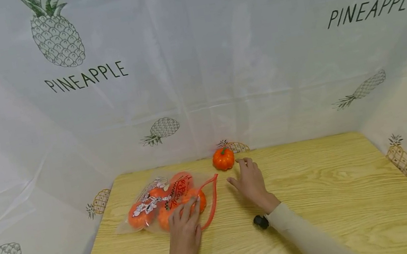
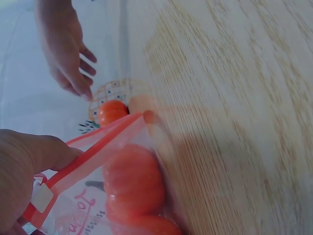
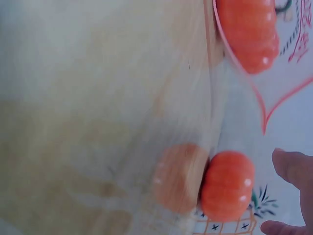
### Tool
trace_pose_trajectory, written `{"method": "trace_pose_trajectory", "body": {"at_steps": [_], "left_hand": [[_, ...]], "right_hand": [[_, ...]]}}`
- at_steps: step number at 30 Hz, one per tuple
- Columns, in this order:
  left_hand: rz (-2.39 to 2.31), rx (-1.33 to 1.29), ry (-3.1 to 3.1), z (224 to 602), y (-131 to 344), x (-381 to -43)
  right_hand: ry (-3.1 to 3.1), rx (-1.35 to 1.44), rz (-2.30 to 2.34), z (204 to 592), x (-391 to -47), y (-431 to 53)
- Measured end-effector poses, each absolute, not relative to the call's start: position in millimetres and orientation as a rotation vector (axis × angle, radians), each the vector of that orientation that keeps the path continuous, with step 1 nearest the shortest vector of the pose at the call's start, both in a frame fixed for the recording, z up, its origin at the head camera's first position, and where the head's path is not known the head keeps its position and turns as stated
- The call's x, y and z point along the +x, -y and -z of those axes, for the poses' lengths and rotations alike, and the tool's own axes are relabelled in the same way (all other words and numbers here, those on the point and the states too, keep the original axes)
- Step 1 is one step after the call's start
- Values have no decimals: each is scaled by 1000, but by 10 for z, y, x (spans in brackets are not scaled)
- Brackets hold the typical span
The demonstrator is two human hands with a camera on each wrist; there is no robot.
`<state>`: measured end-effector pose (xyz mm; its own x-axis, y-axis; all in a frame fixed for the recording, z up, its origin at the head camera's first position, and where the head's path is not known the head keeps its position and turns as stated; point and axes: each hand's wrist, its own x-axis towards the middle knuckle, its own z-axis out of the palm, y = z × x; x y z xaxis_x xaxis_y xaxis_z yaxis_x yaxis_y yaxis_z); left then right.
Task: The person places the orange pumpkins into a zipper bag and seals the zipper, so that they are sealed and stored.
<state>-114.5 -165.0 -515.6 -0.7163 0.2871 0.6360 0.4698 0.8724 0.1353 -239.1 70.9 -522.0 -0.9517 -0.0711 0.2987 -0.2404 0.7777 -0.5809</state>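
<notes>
A clear zip bag with a red zip edge and printed lettering lies on the left of the table, several orange toy pumpkins inside it. My left hand holds the bag by its zip edge; in the left wrist view the thumb lies along the red strip beside a white slider, and the mouth gapes. One loose toy pumpkin with a green stem sits at the table's back edge. Just right of it is my right hand, fingers spread and apart from the pumpkin, holding nothing.
The wood-grain table ends at a white sheet printed with pineapples, which hangs behind it and along both sides. Black wrist-camera parts show by the right wrist.
</notes>
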Motion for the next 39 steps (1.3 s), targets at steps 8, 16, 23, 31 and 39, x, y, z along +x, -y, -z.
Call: {"method": "trace_pose_trajectory", "body": {"at_steps": [8, 16, 23, 31, 39], "left_hand": [[402, -540, 2438, 5148, 1645, -1137], [412, -532, 2447, 5163, 1643, -1142], [414, -529, 2452, 5158, 1647, -1145], [403, -533, 2446, 5145, 1668, -1142], [394, -526, 2446, 5151, 1676, -1147]], "right_hand": [[2843, 211, -855, 5195, -2727, -746], [2857, 221, -943, 5211, -2887, -679], [2844, 221, -975, 5259, -2975, -644], [2868, 208, -965, 5291, -3059, -586], [2855, 177, -1033, 5306, -3037, -580]]}}
